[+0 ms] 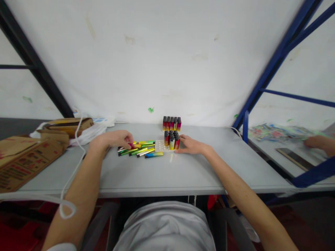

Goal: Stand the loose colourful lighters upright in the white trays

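My left hand [119, 138] is closed in a pinch on a red-and-yellow lighter [134, 145], just over a loose pile of lighters. Yellow, green and blue lighters [146, 151] lie flat beneath and beside it. To their right is a white tray [160, 146] with round holes, its left part bare. Several lighters [172, 141] stand upright in its right part, black tops up. My right hand [191, 145] grips the tray's right side, thumb at the front and fingers behind; the fingertips are partly hidden by the lighters.
A block of upright red and purple lighters [172, 123] stands behind the tray, near the wall. Cardboard boxes [31, 153] and a white cable [78, 139] are at left. Beyond the blue frame [261, 80], another person's hand [320, 143] is near a phone-like dark object [295, 158].
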